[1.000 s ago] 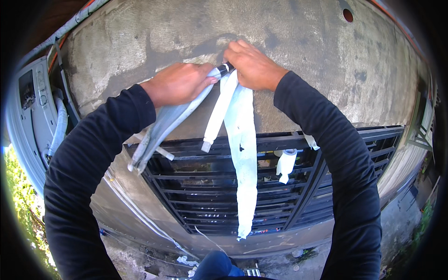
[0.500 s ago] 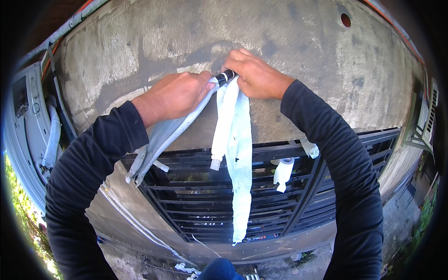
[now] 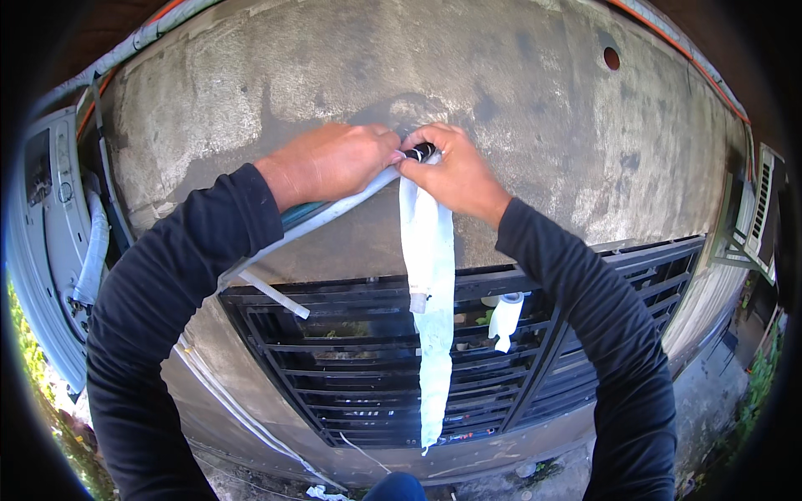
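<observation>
My right hand (image 3: 458, 173) curls its thumb and fingers around a black-sleeved pipe end (image 3: 423, 152) with pale bands, against the wall. My left hand (image 3: 334, 163) is closed in a pinch just left of it; a small whitish bit shows at the fingertips, too hidden to name. Under the left hand a white-wrapped pipe (image 3: 330, 215) slopes down to the left, with a greenish strip beside it. Below my right hand hangs a white-wrapped tube (image 3: 418, 250) with a greyish end. Behind it a long white wrapping strip (image 3: 435, 367) dangles over the window bars.
Black window bars (image 3: 376, 359) lie below the rough concrete wall (image 3: 334, 75). A partly unrolled white roll (image 3: 506, 317) hangs on them. A white tube (image 3: 274, 294) sticks out at left. An opened grey unit (image 3: 54, 234) stands far left; a round hole (image 3: 611, 58) pierces the wall.
My left hand has shifted from gripping the white-wrapped pipe to pinching close beside my right fingers. The right hand has turned, showing its thumb. The wrapped pipe at left now sits closer to the wall.
</observation>
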A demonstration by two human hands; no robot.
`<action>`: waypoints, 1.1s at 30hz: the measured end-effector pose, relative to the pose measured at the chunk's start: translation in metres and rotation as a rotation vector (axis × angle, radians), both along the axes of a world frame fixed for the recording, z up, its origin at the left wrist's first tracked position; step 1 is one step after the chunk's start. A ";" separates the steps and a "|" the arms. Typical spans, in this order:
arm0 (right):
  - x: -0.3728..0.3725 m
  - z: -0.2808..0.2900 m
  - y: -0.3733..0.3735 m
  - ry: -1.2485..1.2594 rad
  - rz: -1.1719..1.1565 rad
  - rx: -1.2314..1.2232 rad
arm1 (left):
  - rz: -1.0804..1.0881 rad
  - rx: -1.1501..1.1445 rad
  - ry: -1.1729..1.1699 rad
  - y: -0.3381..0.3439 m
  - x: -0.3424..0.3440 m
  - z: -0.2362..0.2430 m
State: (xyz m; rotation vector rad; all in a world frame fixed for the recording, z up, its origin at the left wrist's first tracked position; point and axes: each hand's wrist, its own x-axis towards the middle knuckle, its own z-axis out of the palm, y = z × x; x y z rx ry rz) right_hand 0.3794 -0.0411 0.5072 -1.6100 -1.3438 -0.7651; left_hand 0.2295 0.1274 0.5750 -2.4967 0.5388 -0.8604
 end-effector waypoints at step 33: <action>-0.011 -0.052 0.052 0.171 -0.118 0.586 | -0.076 0.188 -0.113 -0.002 0.017 0.007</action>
